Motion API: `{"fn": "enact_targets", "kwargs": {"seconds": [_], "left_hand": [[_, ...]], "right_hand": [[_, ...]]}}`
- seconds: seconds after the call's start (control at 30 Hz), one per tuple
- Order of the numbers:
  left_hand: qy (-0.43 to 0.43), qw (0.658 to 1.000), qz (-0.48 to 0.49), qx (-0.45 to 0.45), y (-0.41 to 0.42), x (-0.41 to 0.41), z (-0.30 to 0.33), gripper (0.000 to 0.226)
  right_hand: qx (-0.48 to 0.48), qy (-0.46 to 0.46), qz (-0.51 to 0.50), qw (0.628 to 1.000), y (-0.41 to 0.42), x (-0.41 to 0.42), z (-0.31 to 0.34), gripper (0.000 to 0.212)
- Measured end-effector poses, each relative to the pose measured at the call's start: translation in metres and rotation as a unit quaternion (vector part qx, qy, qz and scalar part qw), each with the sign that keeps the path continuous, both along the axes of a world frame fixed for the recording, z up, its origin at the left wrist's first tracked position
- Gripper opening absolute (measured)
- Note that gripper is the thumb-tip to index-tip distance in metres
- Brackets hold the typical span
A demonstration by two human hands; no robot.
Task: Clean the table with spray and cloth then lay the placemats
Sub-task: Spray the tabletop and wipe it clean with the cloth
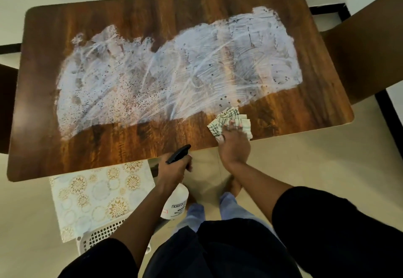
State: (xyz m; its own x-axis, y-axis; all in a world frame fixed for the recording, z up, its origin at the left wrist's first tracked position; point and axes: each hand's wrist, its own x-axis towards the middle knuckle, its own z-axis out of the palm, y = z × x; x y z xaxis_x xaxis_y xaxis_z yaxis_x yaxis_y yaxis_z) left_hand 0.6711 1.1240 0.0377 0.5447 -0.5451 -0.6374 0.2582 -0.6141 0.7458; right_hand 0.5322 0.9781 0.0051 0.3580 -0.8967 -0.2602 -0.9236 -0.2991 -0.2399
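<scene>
A dark wooden table (65, 151) fills the view, with a wide white smear (170, 74) of streaked, speckled residue across its middle. My right hand (234, 144) presses a folded checked cloth (220, 122) flat on the table near its front edge, just below the smear's right part. My left hand (174, 168) grips a white spray bottle (175, 203) with a black trigger head (177, 153), held below the table's front edge. A placemat (96, 194) with gold and grey flower circles lies below the table edge to the left, over a white basket.
A white lattice basket (102, 234) stands on the tiled floor at my left. Brown chairs stand at the table's right end (366, 55) and left end (6, 107). My legs and feet (231, 188) are close to the table's front.
</scene>
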Motion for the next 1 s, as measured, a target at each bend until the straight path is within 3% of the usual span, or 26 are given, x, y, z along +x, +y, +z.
{"fn": "enact_targets", "kwargs": {"seconds": [0.07, 0.23, 0.33, 0.47, 0.63, 0.77, 0.9, 1.0], "left_hand": [[-0.006, 1.000, 0.003, 0.003, -0.008, -0.008, -0.003, 0.016], [-0.035, 0.999, 0.005, 0.000, -0.026, -0.025, -0.006, 0.021], [-0.038, 0.999, -0.008, -0.002, -0.038, -0.036, -0.006, 0.020], [-0.041, 0.999, -0.016, -0.009, -0.055, -0.050, -0.006, 0.023], [-0.026, 0.999, -0.033, -0.008, -0.083, -0.076, -0.005, 0.016], [-0.027, 0.998, -0.064, 0.000, -0.103, -0.098, -0.006, 0.021], [-0.021, 0.996, -0.085, -0.002, -0.120, -0.116, -0.001, 0.022], [-0.020, 0.996, -0.091, 0.004, -0.135, -0.127, 0.004, 0.024]], "right_hand": [[0.008, 0.000, 0.030, 1.000, 0.014, 0.013, 0.003, 0.048], [0.015, -0.061, 0.244, 0.968, 0.014, -0.006, -0.009, 0.047], [0.005, -0.084, 0.286, 0.955, -0.018, -0.042, -0.015, 0.044], [-0.027, -0.101, 0.209, 0.972, -0.058, -0.099, -0.018, 0.044], [-0.039, -0.101, 0.018, 0.994, -0.108, -0.174, -0.018, 0.042], [-0.012, -0.098, -0.143, 0.985, -0.136, -0.200, -0.011, 0.040], [0.005, -0.049, -0.142, 0.989, -0.125, -0.177, -0.013, 0.041], [0.009, -0.057, -0.049, 0.997, -0.106, -0.157, -0.015, 0.043]]}}
